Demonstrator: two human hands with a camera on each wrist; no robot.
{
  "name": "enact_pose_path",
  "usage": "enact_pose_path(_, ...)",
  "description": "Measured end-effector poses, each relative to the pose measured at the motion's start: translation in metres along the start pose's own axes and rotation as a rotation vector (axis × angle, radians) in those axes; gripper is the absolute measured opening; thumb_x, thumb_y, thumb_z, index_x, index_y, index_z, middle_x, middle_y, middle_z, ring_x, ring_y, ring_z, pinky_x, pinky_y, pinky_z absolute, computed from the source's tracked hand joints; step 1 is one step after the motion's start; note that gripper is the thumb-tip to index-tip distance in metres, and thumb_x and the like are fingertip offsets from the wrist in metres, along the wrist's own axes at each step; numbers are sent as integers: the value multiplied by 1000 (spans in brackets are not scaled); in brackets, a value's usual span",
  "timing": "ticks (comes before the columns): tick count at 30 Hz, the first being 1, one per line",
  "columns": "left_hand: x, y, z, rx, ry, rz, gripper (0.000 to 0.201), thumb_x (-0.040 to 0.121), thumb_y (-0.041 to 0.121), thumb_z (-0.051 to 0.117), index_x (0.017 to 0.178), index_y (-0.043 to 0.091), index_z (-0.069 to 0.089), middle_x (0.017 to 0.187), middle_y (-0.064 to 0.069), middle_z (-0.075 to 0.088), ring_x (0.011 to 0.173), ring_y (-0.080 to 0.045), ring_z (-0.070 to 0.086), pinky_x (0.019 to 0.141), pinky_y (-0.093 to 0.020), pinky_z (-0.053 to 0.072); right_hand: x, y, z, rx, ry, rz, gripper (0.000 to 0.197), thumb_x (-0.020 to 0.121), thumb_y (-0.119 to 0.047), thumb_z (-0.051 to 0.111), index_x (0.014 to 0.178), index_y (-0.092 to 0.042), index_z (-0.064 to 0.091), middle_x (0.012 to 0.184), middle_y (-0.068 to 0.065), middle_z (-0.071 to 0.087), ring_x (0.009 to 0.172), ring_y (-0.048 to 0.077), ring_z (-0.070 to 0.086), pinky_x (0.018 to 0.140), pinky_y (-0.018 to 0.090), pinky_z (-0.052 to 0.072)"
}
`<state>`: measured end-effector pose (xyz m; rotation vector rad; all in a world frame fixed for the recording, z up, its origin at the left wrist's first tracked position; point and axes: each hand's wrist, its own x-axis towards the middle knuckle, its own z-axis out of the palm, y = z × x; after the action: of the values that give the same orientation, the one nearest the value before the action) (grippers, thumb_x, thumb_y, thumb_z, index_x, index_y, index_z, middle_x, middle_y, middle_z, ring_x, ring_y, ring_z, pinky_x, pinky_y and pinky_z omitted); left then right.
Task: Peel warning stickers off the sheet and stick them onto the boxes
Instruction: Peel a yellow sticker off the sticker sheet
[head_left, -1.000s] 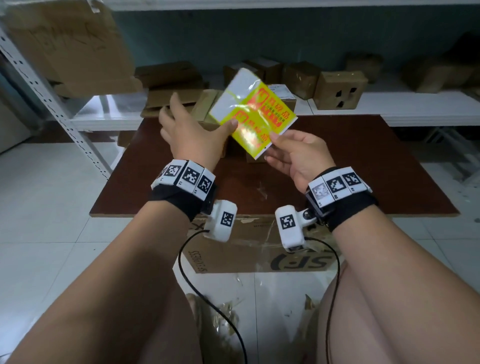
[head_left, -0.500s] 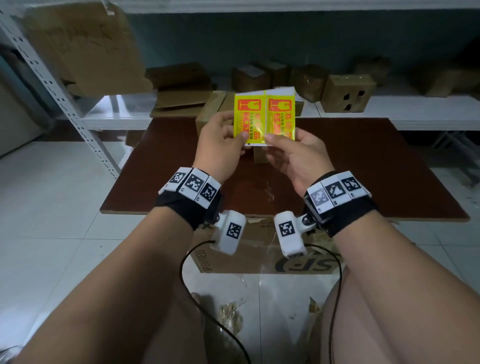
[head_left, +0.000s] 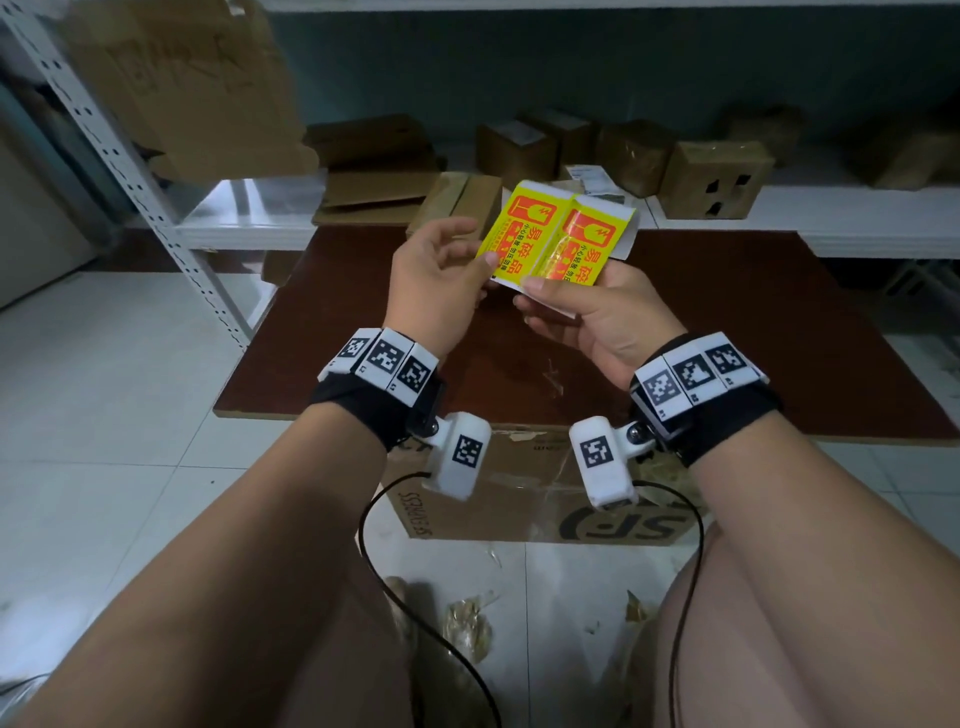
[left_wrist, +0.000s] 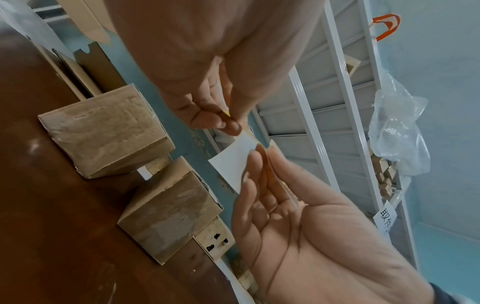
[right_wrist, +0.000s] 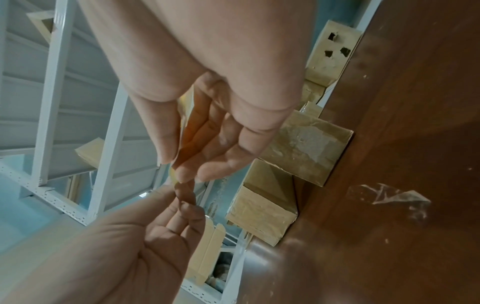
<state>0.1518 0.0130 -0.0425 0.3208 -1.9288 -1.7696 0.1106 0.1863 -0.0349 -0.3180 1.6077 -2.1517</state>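
Head view: the left hand (head_left: 436, 283) and right hand (head_left: 597, 317) each pinch the near edge of a sticker sheet (head_left: 558, 236) held above the counter (head_left: 727, 322), its long axis running left to right, with two yellow stickers facing the camera. Left wrist view alone shows the sheet's white back (left_wrist: 233, 162); two boxes (left_wrist: 103, 129) stand on the counter.

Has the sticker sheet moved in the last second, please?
Yes. The sticker sheet, pinched by the left hand and right hand, has turned from tilted to nearly upright against the brown table.
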Motion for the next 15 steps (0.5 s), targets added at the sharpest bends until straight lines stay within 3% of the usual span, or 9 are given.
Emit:
enact_pose_path(3, 2, -2, 0, 26, 18, 36, 26, 96, 4, 76, 120, 8, 67, 103, -3, 74, 85, -13, 73, 72, -36, 64, 1, 0, 1, 32, -1, -13, 35, 93, 1, 76, 126, -3, 69, 104, 7, 82, 85, 17, 80, 73, 27, 65)
enact_pose_path(6, 2, -3, 0, 59, 11, 65, 15, 96, 5, 76, 107, 14, 72, 97, -3, 75, 76, -8, 70, 66, -27, 58, 3, 1, 1, 51, 5, -20, 34, 93, 3, 75, 126, -1, 68, 105, 9, 82, 84, 16, 80, 74, 26, 65)
enact_pose_path(8, 1, -4, 0, 113, 7, 86, 14, 96, 9, 77, 100, 22, 74, 94, 4, 76, 76, -5, 72, 71, -28, 60, 4, 2, 0, 45, 13, -29, 32, 93, 3, 76, 124, -2, 69, 103, 9, 82, 83, 15, 80, 75, 26, 65)
enact_pose_path(11, -2, -4, 0, 211, -34, 175, 12, 94, 16, 78, 100, 27, 77, 99, 7, 77, 94, -12, 75, 87, -35, 62, 5, 4, -2, 29, 30, -48, 34, 92, 2, 77, 125, -1, 69, 102, 10, 81, 82, 15, 80, 75, 26, 65)
enact_pose_path(13, -4, -3, 1, 284, -89, 287, 13, 94, 18, 77, 103, 27, 78, 109, 6, 73, 105, -16, 72, 91, -31, 59, 5, 5, -3, 22, 44, -67, 37, 91, 1, 78, 127, 0, 68, 102, 10, 81, 81, 15, 79, 75, 26, 64)
enact_pose_path(15, -6, -2, 1, 298, -133, 371, 12, 96, 15, 75, 105, 23, 79, 111, 4, 73, 106, -11, 71, 89, -24, 57, 5, 4, -5, 25, 47, -80, 39, 90, 0, 80, 128, 0, 69, 102, 9, 82, 83, 15, 79, 79, 27, 64)
